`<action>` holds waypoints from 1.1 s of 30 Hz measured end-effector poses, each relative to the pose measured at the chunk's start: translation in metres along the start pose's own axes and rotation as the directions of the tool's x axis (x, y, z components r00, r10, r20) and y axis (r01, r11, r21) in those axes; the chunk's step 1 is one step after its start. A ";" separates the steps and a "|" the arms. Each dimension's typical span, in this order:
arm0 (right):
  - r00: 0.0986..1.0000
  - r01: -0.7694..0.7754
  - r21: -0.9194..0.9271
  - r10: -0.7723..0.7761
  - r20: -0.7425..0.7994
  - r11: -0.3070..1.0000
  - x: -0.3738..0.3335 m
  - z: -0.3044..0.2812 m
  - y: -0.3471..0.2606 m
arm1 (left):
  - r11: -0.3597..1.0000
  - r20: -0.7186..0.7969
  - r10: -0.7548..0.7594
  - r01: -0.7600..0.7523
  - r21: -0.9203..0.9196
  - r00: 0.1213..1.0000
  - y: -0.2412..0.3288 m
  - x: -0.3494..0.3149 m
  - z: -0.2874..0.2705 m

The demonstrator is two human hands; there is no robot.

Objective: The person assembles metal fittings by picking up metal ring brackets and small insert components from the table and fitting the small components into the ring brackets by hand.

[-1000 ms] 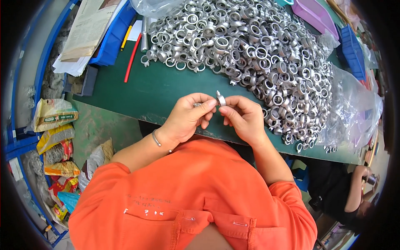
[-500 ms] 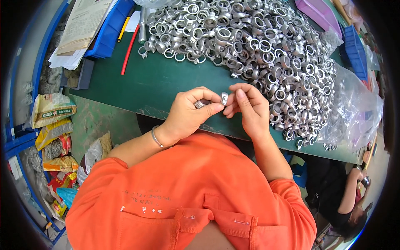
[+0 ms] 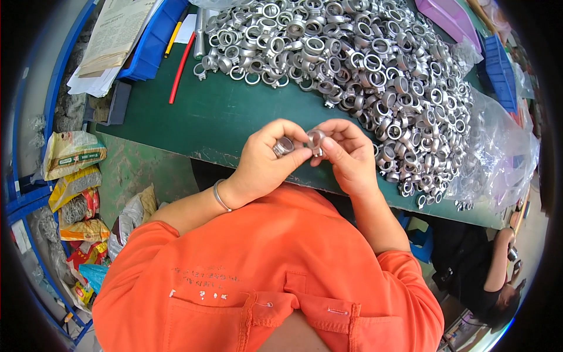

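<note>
Just above the table's near edge, my two hands meet around a small silver metal ring (image 3: pixel 315 139) with a little lug on it. My left hand (image 3: pixel 271 149) pinches the ring from the left with thumb and forefinger. A second metal ring (image 3: pixel 284 145) sits in the curled fingers of that same hand. From the other side, my right hand (image 3: pixel 350 151) has its thumb and fingers on the ring. Behind and to the right spreads a big heap of similar metal rings (image 3: pixel 375 76) on the green table (image 3: pixel 234 117).
A red stick (image 3: pixel 182 70) and a yellow pen (image 3: pixel 173 40) lie left of the heap, beside a blue bin (image 3: pixel 155 50) with papers. Clear plastic bags (image 3: pixel 495 152) and a pink tray (image 3: pixel 448 20) stand right. Sacks (image 3: pixel 76 155) line the left floor. Another person (image 3: pixel 475 276) is at lower right.
The pinched ring has turned from edge-on to show its opening. My right hand has come slightly left, closer around it. The ring in my left hand's curled fingers shows more.
</note>
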State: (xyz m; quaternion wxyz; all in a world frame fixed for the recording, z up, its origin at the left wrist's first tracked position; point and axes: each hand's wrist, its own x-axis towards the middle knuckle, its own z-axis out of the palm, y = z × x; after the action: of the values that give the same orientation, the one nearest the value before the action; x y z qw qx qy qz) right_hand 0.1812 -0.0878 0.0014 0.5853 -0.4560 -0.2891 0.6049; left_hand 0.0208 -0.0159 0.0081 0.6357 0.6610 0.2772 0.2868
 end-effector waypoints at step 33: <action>0.817 0.533 -0.704 -0.500 0.286 0.468 0.006 -0.004 -0.001 | 0.753 0.123 -0.454 0.454 -0.476 0.882 0.005 0.002 -0.002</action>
State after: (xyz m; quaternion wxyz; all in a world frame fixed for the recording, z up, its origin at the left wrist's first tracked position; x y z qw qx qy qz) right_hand 0.1858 -0.0820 -0.0004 0.4873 -0.5361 -0.6498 0.2299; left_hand 0.0208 -0.0132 0.0136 0.8327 0.3899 0.3470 0.1846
